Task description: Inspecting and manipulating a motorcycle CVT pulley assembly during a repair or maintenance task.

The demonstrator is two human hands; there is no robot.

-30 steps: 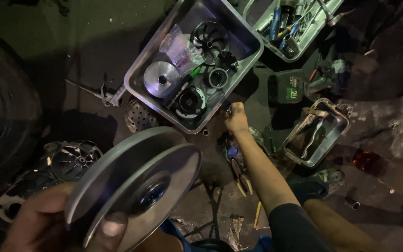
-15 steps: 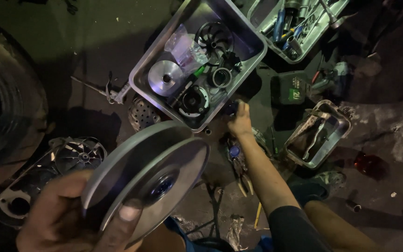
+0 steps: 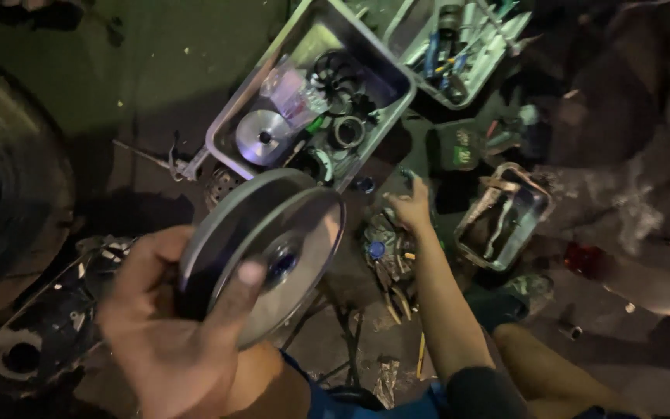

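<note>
Close: pulley disc [image 3: 273,240] beside tray rim [image 3: 222,151]

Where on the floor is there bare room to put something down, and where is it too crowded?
Bare floor lies at the upper left, between the tyre and the grey parts tray. It is crowded around the right hand, among the scattered hand tools, and beside the small metal tub. The left hand holds the pulley disc.
</note>
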